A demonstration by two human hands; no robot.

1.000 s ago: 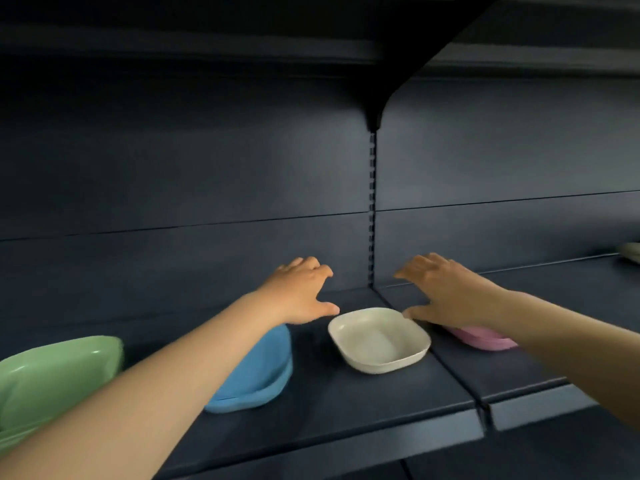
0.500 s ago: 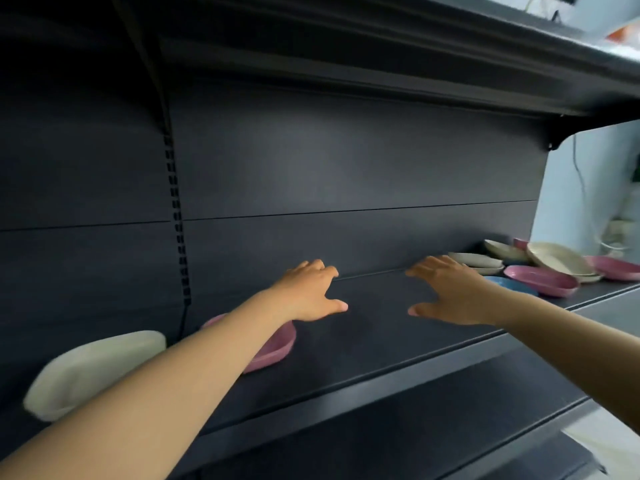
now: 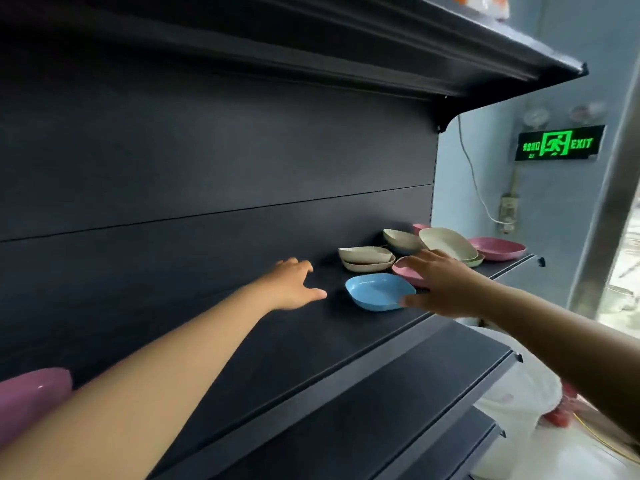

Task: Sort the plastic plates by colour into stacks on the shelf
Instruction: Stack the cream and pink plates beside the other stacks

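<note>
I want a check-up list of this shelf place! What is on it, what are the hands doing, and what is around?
Surface: dark shelf, bare in the middle.
Job's things: blue plate near the front; cream plates stacked behind; pink plate partly under the right hand; more cream and pink plates jumbled at the far end; pink plate edge at far left.
Clutter: nothing seen.
Grips: left hand open, holding nothing; right hand open, thumb at the blue plate's rim.
Cables: white cable on the wall.
Surroundings: green exit sign, blue wall.
</note>
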